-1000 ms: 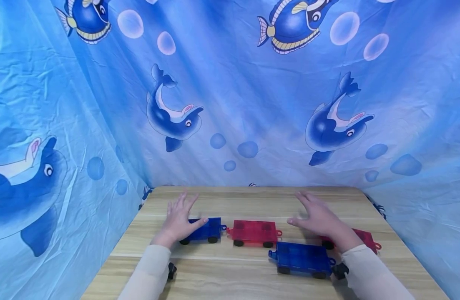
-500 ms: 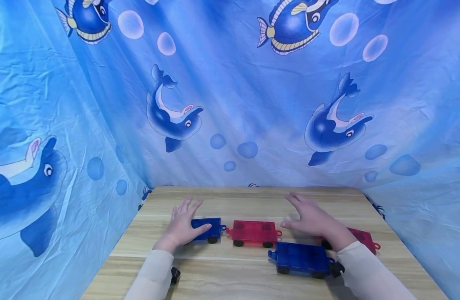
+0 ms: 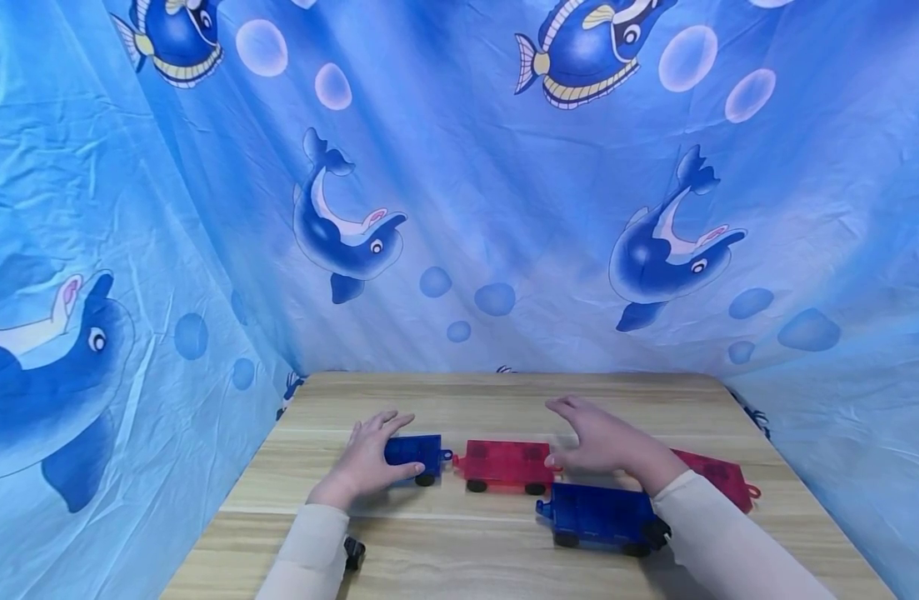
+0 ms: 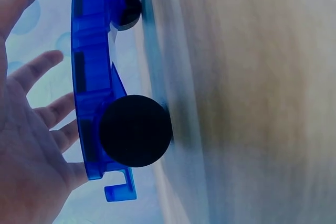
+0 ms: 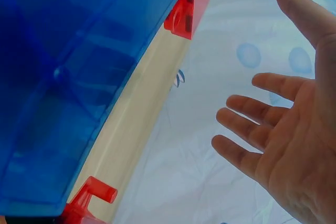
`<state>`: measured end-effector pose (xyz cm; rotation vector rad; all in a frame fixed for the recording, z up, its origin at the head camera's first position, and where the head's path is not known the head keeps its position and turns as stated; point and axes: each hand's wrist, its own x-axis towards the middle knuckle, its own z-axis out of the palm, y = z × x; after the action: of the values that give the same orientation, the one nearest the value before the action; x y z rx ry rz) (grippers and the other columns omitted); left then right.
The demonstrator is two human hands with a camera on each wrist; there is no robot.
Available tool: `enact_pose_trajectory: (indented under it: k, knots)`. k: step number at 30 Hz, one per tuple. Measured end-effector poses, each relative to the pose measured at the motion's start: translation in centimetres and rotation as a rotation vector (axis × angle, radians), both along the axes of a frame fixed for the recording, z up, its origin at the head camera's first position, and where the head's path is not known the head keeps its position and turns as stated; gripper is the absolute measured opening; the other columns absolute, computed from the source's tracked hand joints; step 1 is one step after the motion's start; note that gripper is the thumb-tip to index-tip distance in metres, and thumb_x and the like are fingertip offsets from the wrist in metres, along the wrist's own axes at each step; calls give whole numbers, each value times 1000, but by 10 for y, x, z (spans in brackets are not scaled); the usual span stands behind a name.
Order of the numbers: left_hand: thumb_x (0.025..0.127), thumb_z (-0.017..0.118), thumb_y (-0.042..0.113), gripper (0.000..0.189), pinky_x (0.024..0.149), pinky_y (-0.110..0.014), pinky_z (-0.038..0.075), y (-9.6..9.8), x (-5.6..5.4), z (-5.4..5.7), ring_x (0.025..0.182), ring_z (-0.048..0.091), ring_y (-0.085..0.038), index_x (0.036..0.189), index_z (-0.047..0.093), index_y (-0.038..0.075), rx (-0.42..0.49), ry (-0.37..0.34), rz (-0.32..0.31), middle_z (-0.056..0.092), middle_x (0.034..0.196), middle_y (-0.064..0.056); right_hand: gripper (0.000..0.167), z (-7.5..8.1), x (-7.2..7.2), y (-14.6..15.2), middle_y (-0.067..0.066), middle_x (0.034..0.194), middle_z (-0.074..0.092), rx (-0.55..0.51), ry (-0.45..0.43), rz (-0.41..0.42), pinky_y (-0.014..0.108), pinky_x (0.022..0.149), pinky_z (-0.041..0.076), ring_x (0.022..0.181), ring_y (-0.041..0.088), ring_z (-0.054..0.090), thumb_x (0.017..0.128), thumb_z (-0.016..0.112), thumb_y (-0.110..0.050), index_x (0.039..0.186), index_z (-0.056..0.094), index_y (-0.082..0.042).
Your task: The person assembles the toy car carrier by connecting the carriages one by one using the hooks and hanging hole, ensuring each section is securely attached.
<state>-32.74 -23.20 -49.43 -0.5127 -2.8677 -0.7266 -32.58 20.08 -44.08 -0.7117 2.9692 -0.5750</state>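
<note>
My left hand is over the left end of a see-through blue toy train car, thumb on the near side, fingers reaching the far side. In the left wrist view its fingers spread behind the blue car; contact is unclear. To the right stands a red toy train car; whether the two couplings are hooked, I cannot tell. My right hand hovers with parted fingers near the red car's right end, its thumb tip overlapping that corner. In the right wrist view the right hand holds nothing.
A second blue car stands nearer, below my right hand. Partly behind the right forearm lies another red car, set at an angle. The wooden table ends at a blue sea-print curtain behind and at both sides.
My right hand has moved left and a little nearer, from beside the red car to its right end. My left hand has shifted slightly right and lower over the blue car. The cars stayed put.
</note>
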Motion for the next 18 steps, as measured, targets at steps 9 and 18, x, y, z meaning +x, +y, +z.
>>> enact_pose_trajectory:
  k: [9,18]
  knots:
    - [76,90,58,96,124,-64,10,-2,2,-2,150,32,-44,157,50,28,2,-29,-31,43,160,-13,94,6,2,-14,16,161,42,49,-93,37,60,115,39,147,40,41,83,85,-54,159,47,-14]
    - [75,95,45,95,125,-64,8,-2,6,-5,148,37,-42,156,52,22,-22,-43,-35,47,157,-11,86,3,-1,-31,17,155,49,133,-93,122,54,114,43,140,35,51,86,86,-48,153,52,-7]
